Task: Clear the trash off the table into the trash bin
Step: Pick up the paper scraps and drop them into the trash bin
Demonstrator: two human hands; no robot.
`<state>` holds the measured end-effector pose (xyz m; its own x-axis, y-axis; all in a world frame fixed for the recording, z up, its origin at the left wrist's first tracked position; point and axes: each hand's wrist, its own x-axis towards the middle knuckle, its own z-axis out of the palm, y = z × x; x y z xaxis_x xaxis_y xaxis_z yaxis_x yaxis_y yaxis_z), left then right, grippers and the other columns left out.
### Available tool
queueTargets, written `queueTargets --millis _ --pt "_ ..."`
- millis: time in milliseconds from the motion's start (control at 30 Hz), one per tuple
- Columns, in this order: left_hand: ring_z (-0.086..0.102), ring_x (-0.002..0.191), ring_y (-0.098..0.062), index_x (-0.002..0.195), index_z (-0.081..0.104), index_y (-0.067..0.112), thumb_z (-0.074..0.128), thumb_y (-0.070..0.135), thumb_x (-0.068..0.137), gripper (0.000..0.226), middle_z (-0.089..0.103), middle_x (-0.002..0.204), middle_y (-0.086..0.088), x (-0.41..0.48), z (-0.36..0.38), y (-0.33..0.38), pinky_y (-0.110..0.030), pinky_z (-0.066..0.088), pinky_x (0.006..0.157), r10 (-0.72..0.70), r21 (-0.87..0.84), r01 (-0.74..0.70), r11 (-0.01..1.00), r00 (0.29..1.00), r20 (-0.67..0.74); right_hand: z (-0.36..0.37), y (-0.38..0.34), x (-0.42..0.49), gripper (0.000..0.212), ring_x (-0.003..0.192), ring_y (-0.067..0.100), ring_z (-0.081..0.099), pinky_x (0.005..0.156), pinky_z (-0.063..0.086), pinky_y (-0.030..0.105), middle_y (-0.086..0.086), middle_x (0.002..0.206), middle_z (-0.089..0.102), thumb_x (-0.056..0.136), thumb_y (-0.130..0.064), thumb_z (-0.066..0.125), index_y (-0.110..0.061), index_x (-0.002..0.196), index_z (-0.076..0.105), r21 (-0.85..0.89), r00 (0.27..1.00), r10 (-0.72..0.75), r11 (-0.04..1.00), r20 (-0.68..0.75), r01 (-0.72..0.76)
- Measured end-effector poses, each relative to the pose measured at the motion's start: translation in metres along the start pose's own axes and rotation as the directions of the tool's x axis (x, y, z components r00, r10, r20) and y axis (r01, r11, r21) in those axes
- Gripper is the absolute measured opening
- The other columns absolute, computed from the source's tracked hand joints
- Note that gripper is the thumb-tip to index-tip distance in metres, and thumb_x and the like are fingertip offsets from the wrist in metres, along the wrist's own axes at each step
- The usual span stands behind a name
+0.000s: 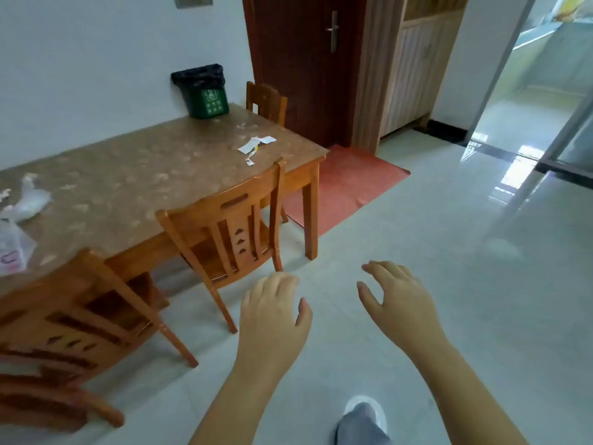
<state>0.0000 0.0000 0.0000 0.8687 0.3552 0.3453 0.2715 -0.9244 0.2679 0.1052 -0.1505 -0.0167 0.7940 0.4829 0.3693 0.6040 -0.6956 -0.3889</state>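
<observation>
A small green trash bin with a black liner stands on the far side of the brown table, against the wall. White paper scraps lie near the table's right end. A crumpled white plastic bag and a clear printed bag rest at the left edge of view. My left hand and my right hand hover over the floor in front of the table, both empty with fingers loosely spread, well short of the trash.
Two wooden chairs are pushed in along the near side of the table, a third at its far end. A red mat lies before a dark door. Pale tiled floor stretches right toward a glass doorway.
</observation>
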Motion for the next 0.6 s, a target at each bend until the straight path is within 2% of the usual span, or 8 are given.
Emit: queueTargets --millis 67,133,267,333,433,600 --pt "0.066 0.08 -0.021 0.09 0.067 0.012 0.081 0.019 0.061 0.033 0.069 0.086 -0.003 0.033 0.021 0.01 -0.033 0.053 0.064 0.013 -0.007 -0.013 1.0 1.0 -0.02 0.004 0.028 0.025 0.029 0.088 0.03 0.064 0.076 0.05 0.038 0.01 0.098 0.07 0.077 -0.025 0.056 -0.006 0.096 0.065 0.012 0.998 0.051 0.999 -0.039 -0.051" --pt "0.065 0.081 -0.023 0.092 0.066 0.01 0.079 0.017 0.064 0.031 0.069 0.088 -0.005 0.069 0.037 0.018 -0.035 0.053 0.066 -0.013 -0.025 0.013 1.0 1.0 0.028 0.004 0.055 0.055 0.024 0.09 0.031 0.063 0.077 0.049 0.039 0.011 0.1 0.069 0.078 -0.02 0.063 -0.006 0.097 0.065 0.024 0.997 0.07 0.997 -0.034 -0.069" --pt "0.054 0.107 -0.023 0.111 0.06 0.011 0.06 0.023 0.084 0.029 0.062 0.112 -0.003 0.131 0.067 0.04 -0.036 0.043 0.089 -0.042 -0.055 0.048 0.997 0.994 0.101 -0.004 0.112 0.113 0.023 0.093 0.032 0.062 0.078 0.048 0.04 0.012 0.102 0.068 0.079 -0.018 0.064 -0.006 0.099 0.065 0.006 0.994 0.088 0.996 -0.07 -0.088" --pt "0.051 0.111 -0.023 0.113 0.059 0.011 0.057 0.024 0.086 0.03 0.061 0.115 -0.004 0.16 0.081 0.047 -0.036 0.04 0.093 -0.036 -0.068 0.041 0.997 0.997 0.07 -0.006 0.137 0.144 0.024 0.097 0.032 0.06 0.081 0.047 0.041 0.012 0.105 0.067 0.08 -0.017 0.064 -0.006 0.102 0.064 0.011 0.991 0.122 0.993 -0.057 -0.122" --pt "0.054 0.107 -0.024 0.11 0.061 0.008 0.059 0.02 0.084 0.028 0.062 0.11 -0.005 0.198 0.101 0.053 -0.038 0.042 0.089 -0.039 -0.098 0.047 0.994 0.995 0.087 -0.001 0.163 0.184 0.026 0.102 0.032 0.057 0.083 0.045 0.04 0.011 0.109 0.066 0.082 -0.018 0.062 -0.006 0.105 0.062 0.021 0.985 0.166 0.986 -0.054 -0.165" --pt "0.063 0.084 -0.03 0.095 0.065 0.005 0.071 0.01 0.072 0.024 0.068 0.091 -0.01 0.27 0.139 0.045 -0.041 0.05 0.07 0.017 -0.114 -0.005 0.993 0.994 0.105 0.026 0.19 0.242 0.024 0.095 0.033 0.061 0.081 0.047 0.042 0.012 0.104 0.068 0.078 -0.016 0.067 -0.006 0.1 0.065 0.017 0.988 0.153 0.988 -0.029 -0.152"
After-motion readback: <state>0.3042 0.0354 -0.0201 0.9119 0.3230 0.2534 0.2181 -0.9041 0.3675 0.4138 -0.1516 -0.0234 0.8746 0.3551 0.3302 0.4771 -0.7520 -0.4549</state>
